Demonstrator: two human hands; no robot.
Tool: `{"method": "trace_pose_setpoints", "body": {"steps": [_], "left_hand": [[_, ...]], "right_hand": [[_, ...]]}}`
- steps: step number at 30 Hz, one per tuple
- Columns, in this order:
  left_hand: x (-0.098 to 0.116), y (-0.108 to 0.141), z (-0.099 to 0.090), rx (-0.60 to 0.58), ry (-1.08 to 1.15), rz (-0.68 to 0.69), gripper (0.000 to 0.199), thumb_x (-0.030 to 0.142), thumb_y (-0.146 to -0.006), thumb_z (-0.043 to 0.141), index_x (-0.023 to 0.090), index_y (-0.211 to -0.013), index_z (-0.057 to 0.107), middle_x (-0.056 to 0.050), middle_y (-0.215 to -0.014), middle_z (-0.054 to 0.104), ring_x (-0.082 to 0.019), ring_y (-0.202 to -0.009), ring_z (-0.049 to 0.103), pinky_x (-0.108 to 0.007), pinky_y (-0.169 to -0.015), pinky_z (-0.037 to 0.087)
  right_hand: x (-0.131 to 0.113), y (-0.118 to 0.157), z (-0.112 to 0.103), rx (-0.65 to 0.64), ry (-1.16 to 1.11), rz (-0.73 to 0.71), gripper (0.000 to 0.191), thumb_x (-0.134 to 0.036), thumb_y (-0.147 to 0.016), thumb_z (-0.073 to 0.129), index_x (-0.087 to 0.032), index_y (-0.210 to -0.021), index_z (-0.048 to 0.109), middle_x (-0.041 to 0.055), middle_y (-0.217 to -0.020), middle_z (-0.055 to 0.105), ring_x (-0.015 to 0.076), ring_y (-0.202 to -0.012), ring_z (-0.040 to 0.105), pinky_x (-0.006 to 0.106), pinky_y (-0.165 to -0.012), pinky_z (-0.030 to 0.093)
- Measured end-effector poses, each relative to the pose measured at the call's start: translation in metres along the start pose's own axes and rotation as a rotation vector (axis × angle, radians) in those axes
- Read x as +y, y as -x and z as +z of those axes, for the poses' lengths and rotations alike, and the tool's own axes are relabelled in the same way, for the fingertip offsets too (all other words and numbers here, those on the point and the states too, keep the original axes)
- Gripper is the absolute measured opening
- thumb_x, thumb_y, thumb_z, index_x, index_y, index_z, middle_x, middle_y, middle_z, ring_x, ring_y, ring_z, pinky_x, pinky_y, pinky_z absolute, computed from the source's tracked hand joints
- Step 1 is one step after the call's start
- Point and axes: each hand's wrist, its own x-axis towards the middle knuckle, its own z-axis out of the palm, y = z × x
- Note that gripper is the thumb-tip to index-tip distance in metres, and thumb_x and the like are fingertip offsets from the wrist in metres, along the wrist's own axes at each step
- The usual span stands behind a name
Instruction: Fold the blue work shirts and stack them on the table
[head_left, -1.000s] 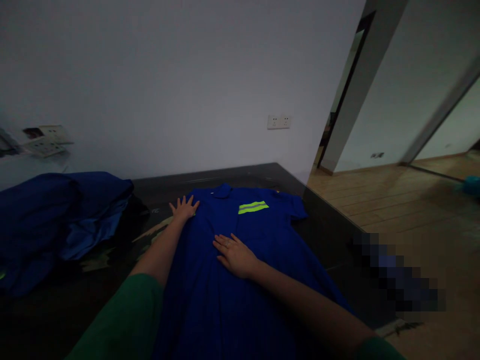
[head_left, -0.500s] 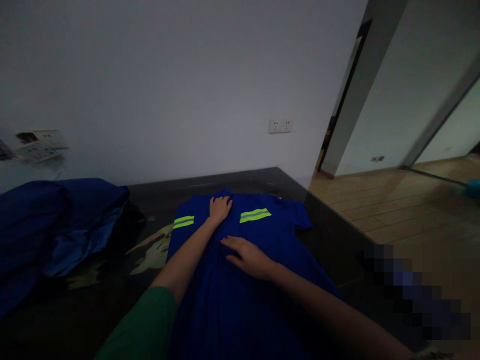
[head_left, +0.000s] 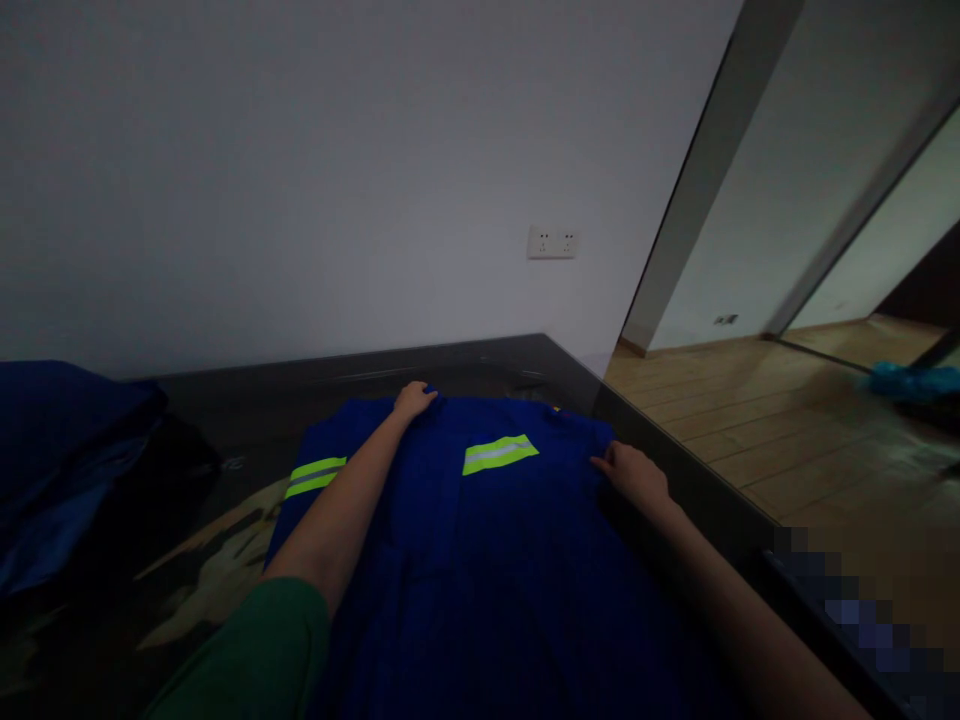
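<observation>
A blue garment (head_left: 517, 540) with yellow-green and grey reflective strips (head_left: 501, 454) lies spread on a dark table. At its far edge, near the collar, my left hand (head_left: 415, 398) pinches the cloth. My right hand (head_left: 634, 474) has its fingers closed on the garment's right edge, by the short sleeve. The lower part of the garment runs toward me into shadow.
A heap of blue cloth (head_left: 67, 430) lies on the table (head_left: 495, 352) at the left. Behind stands a wall with a double socket (head_left: 552, 242). Beyond the table's right edge are a wooden floor (head_left: 690, 400) and a blue item (head_left: 907, 380).
My right hand has moved from the garment's middle to its right edge and taken hold. My left hand has closed on the cloth near the collar. The view has shifted slightly.
</observation>
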Motion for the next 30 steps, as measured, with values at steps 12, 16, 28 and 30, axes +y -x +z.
{"method": "trace_pose_setpoints", "body": {"steps": [12, 16, 28, 30], "left_hand": [[0.016, 0.026, 0.022, 0.228, -0.048, -0.030, 0.035, 0.033, -0.093, 0.044, 0.015, -0.123, 0.047, -0.019, -0.109, 0.066, -0.031, -0.103, 0.064, -0.040, -0.086, 0.048], [0.003, 0.019, 0.021, 0.249, 0.127, -0.009, 0.047, 0.033, -0.088, 0.055, 0.022, -0.133, 0.043, -0.013, -0.109, 0.068, -0.029, -0.104, 0.065, -0.038, -0.086, 0.049], [-0.011, 0.007, 0.025, 0.236, 0.350, 0.134, 0.031, 0.019, -0.085, 0.057, 0.025, -0.115, 0.066, -0.003, -0.115, 0.068, -0.020, -0.111, 0.061, -0.030, -0.095, 0.047], [-0.010, 0.009, 0.023, 0.225, 0.325, 0.133, 0.028, 0.020, -0.086, 0.056, 0.025, -0.111, 0.068, -0.003, -0.112, 0.069, -0.020, -0.108, 0.062, -0.030, -0.095, 0.047]], "right_hand": [[0.047, -0.020, 0.008, 0.087, -0.519, -0.018, 0.021, -0.024, -0.071, 0.068, -0.019, -0.091, 0.062, -0.0013, -0.063, 0.061, 0.0138, -0.058, 0.058, 0.023, -0.053, 0.041], [0.026, -0.050, 0.005, 0.021, -0.840, 0.115, 0.037, -0.035, -0.074, 0.069, -0.019, -0.105, 0.059, 0.0004, -0.069, 0.063, 0.0141, -0.057, 0.059, 0.023, -0.048, 0.043], [0.012, -0.090, -0.009, -0.039, -0.999, 0.108, 0.028, -0.011, -0.081, 0.058, -0.019, -0.106, 0.065, 0.0077, -0.103, 0.071, 0.0176, -0.084, 0.067, 0.027, -0.070, 0.055], [0.017, -0.088, -0.013, -0.040, -0.874, 0.178, 0.022, -0.024, -0.086, 0.057, -0.015, -0.104, 0.066, 0.0101, -0.084, 0.070, 0.0202, -0.071, 0.065, 0.031, -0.062, 0.055]]}}
